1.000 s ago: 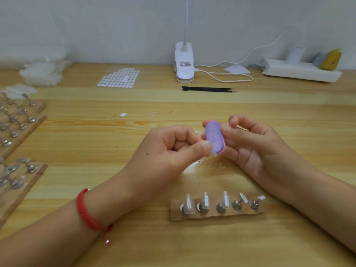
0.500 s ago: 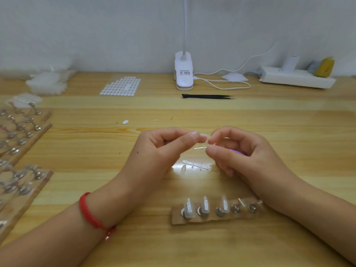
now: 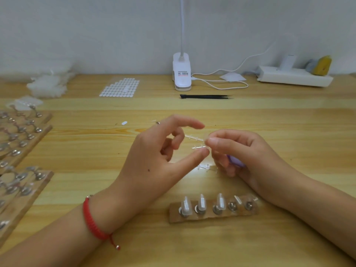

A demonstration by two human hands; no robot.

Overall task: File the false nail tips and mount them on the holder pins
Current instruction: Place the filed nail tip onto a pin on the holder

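Pinched in right hand: one clear nail tip, centre of frame, raised off the table.

Held between right thumb and forefinger, with a thin clear sprue trailing left from it; purple file tucked under the lower fingers of the same hand. Left hand released, fingers spread, gripping nothing discernible, thumb end just beside the pinch. Holder at lower centre: three pins capped with tips, two bare pins at its right end. Judged step: freeing or checking a tip, between filing and mounting; whether already filed, not determinable. Next move judged to call for clearing the sprue, then seating the tip squarely on the fourth pin from left without knocking the capped neighbours.
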